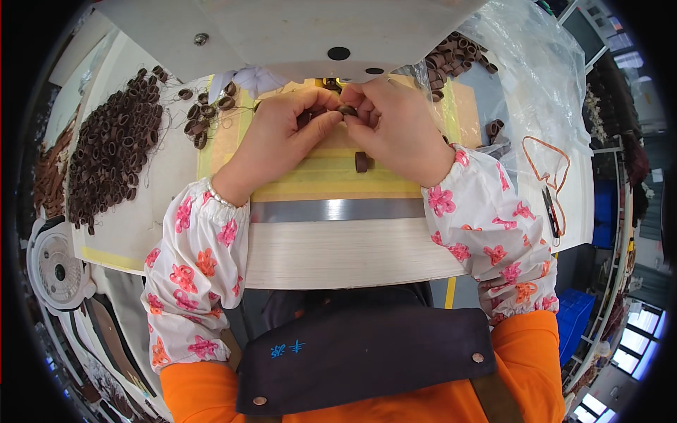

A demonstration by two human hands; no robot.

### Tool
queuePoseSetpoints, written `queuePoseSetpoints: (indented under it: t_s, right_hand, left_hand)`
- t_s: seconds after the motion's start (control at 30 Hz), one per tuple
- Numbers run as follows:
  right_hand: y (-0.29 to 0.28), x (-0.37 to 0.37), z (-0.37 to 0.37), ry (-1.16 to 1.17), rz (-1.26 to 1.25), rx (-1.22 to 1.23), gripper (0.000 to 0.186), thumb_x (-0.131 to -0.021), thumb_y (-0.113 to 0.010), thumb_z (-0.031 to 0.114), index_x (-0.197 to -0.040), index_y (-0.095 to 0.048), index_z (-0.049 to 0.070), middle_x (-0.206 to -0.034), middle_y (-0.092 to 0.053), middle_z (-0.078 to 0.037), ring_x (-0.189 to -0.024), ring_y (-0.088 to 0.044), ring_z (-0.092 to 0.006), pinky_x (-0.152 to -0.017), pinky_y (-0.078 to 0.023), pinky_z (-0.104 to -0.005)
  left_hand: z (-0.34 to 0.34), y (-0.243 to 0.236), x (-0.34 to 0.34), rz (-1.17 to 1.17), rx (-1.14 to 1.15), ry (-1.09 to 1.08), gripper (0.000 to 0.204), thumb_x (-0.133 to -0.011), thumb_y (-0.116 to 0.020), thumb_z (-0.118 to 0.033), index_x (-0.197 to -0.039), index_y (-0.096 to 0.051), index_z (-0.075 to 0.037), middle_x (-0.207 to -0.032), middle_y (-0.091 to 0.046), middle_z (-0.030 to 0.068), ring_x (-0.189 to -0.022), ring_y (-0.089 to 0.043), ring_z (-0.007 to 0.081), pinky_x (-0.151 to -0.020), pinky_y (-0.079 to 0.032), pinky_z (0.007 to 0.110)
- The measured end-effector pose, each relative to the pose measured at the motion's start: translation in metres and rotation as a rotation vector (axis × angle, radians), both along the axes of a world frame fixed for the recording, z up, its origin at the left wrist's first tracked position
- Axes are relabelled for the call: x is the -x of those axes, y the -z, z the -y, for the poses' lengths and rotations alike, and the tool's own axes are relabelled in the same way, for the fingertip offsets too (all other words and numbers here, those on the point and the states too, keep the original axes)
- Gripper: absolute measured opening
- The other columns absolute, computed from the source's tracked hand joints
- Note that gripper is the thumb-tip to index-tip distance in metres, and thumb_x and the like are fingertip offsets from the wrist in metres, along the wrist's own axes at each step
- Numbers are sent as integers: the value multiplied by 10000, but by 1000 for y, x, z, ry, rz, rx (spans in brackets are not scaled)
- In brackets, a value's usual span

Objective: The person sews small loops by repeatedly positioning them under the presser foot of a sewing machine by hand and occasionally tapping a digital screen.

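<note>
Both hands meet just below the white sewing machine head point(268, 35). My left hand point(282, 134) and my right hand point(398, 123) pinch a small brown loop point(348, 111) between thumbs and fingers, partly hidden by the fingertips. Another brown loop point(362, 162) lies alone on the yellow-taped work surface point(310, 180), just below my hands. To the left of my left hand sits a small cluster of brown loops point(200, 121) with thin threads trailing from them.
A large heap of brown loops point(116, 141) covers the table's left side. More loops point(458, 60) lie at the back right, near crumpled clear plastic point(543, 84). Black-bladed snips point(550, 211) on an orange cord rest at the right edge. A white fan point(60, 271) stands at left.
</note>
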State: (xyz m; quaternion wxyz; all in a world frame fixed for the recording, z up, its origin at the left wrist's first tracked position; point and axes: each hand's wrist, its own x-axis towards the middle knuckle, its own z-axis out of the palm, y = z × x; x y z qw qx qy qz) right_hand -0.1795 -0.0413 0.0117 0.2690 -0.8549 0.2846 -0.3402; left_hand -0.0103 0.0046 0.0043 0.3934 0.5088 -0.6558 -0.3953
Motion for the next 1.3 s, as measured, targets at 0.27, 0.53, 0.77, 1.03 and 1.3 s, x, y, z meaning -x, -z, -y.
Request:
queuePoseSetpoints:
  t_s: [0.27, 0.53, 0.77, 1.03, 1.3]
  right_hand:
    - [1, 1, -3, 95, 126, -241, 170, -693, -579, -2, -858, -545, -27, -733, -580, -96, -604, -555, -155, -551, -456, -256]
    - [5, 2, 0, 26, 192, -366, 167, -719, -587, 25, -875, -582, -37, -742, -602, -110, -609, -578, -171, -582, -479, -256]
    - [7, 2, 0, -3, 104, -101, 192, -718, -570, -3, -908, -553, -21, -776, -599, -128, -636, -595, -212, -576, -483, -286]
    - [8, 3, -8, -94, -77, 290, 242, -699, -549, 4, -925, -476, 48, -794, -568, -107, -690, -590, -271, -530, -475, -338]
    - [10, 4, -12, -24, -201, 509, 260, -683, -563, 62, -922, -465, 41, -853, -545, -107, -696, -578, -263, -522, -473, -333]
  left_hand:
    - [1, 6, -2, -117, 22, -42, 154, -836, -580, -102, -939, -570, 11, -821, -577, -6, -714, -493, 43, -650, -417, 184]
    - [-1, 3, -5, -43, -11, -28, 141, -814, -603, -73, -937, -603, -3, -828, -622, 10, -746, -544, 58, -689, -434, 189]
    - [-1, 6, -7, -132, -40, -76, 239, -827, -599, -199, -900, -607, 28, -697, -563, -16, -607, -447, 19, -548, -375, 171]
    - [1, -5, -5, 118, -168, 108, 203, -870, -533, -168, -978, -556, 3, -805, -568, -17, -719, -473, 37, -658, -401, 193]
    - [3, 13, 1, 99, 121, 20, 210, -842, -557, -210, -866, -589, -5, -573, -485, 45, -509, -396, 95, -483, -344, 241]
